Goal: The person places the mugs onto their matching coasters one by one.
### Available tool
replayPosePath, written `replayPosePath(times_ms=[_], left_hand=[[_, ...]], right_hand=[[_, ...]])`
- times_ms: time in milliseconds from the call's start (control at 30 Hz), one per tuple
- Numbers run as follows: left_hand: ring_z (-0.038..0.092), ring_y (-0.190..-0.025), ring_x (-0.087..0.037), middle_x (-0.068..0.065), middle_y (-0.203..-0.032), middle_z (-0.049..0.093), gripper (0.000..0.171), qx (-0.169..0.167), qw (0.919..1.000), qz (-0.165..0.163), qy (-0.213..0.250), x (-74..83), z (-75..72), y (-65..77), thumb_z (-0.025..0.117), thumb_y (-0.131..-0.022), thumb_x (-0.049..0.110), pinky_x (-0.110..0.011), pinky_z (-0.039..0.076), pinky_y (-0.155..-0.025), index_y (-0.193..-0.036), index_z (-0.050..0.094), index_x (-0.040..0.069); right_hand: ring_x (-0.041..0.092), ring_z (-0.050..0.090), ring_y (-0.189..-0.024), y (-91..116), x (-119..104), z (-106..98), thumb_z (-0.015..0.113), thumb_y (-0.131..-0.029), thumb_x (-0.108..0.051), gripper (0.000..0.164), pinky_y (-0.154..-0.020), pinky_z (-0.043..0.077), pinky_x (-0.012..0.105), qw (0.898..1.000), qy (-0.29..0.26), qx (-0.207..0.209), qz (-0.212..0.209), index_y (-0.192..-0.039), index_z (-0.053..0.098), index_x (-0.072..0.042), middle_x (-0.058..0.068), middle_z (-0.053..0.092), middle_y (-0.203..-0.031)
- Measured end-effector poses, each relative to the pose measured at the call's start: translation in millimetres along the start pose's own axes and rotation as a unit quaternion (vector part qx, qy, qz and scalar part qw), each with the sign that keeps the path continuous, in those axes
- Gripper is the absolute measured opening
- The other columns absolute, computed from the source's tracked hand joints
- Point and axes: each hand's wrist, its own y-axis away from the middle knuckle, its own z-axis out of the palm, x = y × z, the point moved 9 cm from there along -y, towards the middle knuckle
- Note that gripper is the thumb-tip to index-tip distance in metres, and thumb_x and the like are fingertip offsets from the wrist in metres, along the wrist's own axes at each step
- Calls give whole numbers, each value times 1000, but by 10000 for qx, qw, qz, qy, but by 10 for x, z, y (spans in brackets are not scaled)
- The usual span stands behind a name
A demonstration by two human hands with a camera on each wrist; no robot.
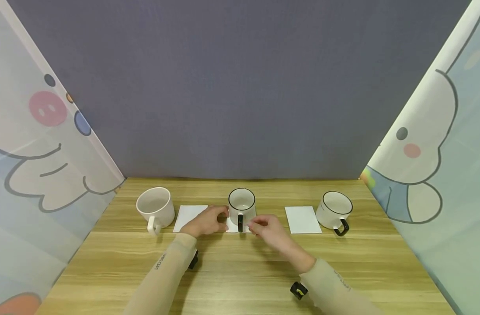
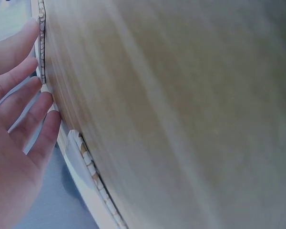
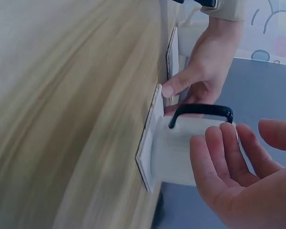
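Note:
A white mug with a black rim and black handle stands upright on the middle white square coaster, its handle facing the person. At that coaster's left edge is the left hand, thumb by the front corner and fingers farther back. The left wrist view shows this hand with its fingers spread along the coaster's edge. Close to the right of the mug's handle is the right hand, fingers loosely bent. In the right wrist view, nothing lies within the right hand, which overlaps the mug.
On the left, an all-white mug stands beside a white coaster. Over on the right, another black-rimmed white mug stands beside a coaster. A dark grey panel rises behind the wooden table.

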Motion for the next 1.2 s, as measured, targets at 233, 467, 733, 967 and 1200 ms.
replayPosePath(times_ms=[233, 467, 733, 967, 1200], left_hand=[[45, -136, -38, -13, -147, 55, 29, -72, 9999, -94, 49, -6, 4, 13, 84, -83, 14, -53, 36, -114, -106, 65, 13], [45, -137, -37, -11, -149, 54, 29, -90, 9998, -191, 28, -33, 25, 15, 83, -84, 16, -51, 36, -114, -107, 65, 15], [45, -136, -37, -10, -149, 54, 28, -106, 9997, -190, 64, -30, 20, 8, 83, -85, 16, -51, 35, -114, -106, 65, 15], [45, -136, -38, -12, -149, 54, 28, -93, 9997, -189, 118, -16, 20, 10, 83, -85, 14, -52, 36, -113, -106, 65, 13], [45, -136, -38, -13, -148, 54, 28, -58, 9998, -181, 89, -18, 21, 13, 83, -84, 14, -52, 36, -113, -106, 65, 14]], right_hand=[[14, 64, -81, 43, -86, -143, 66, -98, -15, 21, -74, 56, 33, 9981, 563, 13, -243, -102, 73, 5, 5, 70, -86], [21, 66, -83, 102, -201, -359, 66, -99, -16, 16, -75, 55, 33, 9940, 1005, 264, -354, -101, 75, -2, 8, 71, -87], [25, 71, -93, 135, -335, -623, 67, -99, -20, 21, -84, 58, 39, 9945, 743, 698, -223, -104, 75, -2, 5, 74, -95], [22, 69, -90, 230, -434, -773, 68, -99, -24, 23, -80, 57, 32, 9912, 737, 1028, -400, -107, 74, -2, 7, 73, -95], [20, 69, -93, 317, -468, -945, 68, -99, -29, 26, -76, 53, 31, 9808, 1028, 1490, -725, -110, 75, -6, 6, 75, -99]])
